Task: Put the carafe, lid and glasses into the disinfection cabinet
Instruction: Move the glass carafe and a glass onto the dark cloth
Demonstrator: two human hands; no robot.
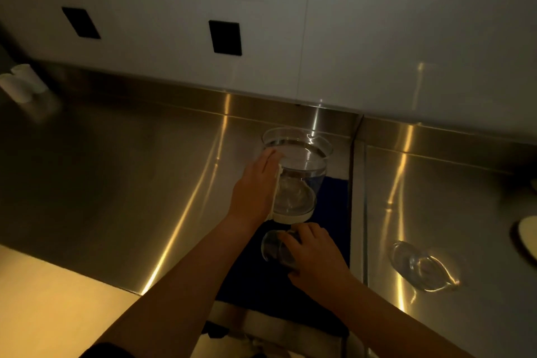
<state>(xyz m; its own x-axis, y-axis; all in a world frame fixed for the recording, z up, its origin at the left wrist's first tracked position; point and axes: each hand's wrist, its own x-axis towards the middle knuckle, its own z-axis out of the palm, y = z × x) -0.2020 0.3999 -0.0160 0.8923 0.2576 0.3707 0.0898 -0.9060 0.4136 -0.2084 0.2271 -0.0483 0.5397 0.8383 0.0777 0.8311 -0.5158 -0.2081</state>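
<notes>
A clear glass carafe with a white base and white handle stands on a dark blue mat on the steel counter. My left hand grips its handle on the left side. Just in front of it, my right hand curls around a clear drinking glass on the same mat. Another clear glass piece lies on the counter to the right; whether it is a lid or a glass I cannot tell.
The stainless steel counter runs left and right, with a seam beside the mat. White cylinders stand at far left. A pale round object sits at the right edge. White wall with two black sockets behind.
</notes>
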